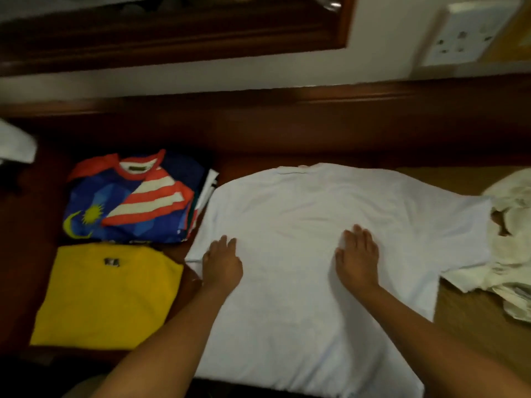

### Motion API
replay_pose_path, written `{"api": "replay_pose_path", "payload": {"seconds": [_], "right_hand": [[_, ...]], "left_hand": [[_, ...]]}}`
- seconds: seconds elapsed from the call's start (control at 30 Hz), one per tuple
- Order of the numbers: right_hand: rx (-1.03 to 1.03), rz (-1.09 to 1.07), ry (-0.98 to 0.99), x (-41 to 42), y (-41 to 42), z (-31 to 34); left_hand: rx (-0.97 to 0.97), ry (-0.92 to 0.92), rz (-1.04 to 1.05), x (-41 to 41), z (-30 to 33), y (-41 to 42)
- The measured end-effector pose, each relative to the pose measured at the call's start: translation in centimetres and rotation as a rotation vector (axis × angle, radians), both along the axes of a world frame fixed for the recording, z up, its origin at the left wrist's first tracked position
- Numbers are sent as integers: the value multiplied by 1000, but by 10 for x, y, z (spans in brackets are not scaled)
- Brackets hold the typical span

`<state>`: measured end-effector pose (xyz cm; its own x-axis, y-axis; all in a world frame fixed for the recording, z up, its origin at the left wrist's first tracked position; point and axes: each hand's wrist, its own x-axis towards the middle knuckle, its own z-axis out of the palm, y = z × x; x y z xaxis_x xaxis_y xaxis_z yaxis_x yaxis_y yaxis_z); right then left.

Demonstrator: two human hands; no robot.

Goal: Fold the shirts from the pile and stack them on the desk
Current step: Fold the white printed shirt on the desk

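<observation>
A white T-shirt (pixel 316 202) lies spread flat on the dark wooden desk (pixel 287 133), collar toward the wall. My left hand (pixel 221 262) rests flat on its left part, fingers straight. Over the shirt's middle my right hand (pixel 357 257) presses palm down, fingers straight. To the left lie a folded blue, red and white flag-patterned shirt (pixel 132 199) on a small stack and, nearer me, a folded yellow shirt (pixel 106 294). A crumpled cream pile of clothes (pixel 511 254) sits at the right edge, touching the white shirt's sleeve.
A wall socket plate (pixel 468 33) is on the wall at upper right. A dark wooden frame (pixel 172 30) runs along the wall above the desk. A white object (pixel 17 145) lies at the far left edge.
</observation>
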<state>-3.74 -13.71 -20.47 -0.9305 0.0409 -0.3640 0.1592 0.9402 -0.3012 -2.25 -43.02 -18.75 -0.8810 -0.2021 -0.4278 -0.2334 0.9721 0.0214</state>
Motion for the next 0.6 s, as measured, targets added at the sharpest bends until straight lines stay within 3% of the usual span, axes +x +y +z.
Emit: {"api": "replay_pose_path", "payload": {"seconds": [0.1,0.2,0.33,0.5,0.6], "right_hand": [[-62,183,47,-15,-59,14],[-169,348,85,-36,-133,23],[-173,439,97,-64,-210,29],[-25,732,131,-87,-268,19],[-14,920,112,-90,-286,10]], "left_hand": [[31,157,135,31,3,-37],[120,292,405,49,-3,-56],[145,327,613,45,-7,-66],[55,225,527,27,-13,-87],[79,276,436,21,-14,-101]]}}
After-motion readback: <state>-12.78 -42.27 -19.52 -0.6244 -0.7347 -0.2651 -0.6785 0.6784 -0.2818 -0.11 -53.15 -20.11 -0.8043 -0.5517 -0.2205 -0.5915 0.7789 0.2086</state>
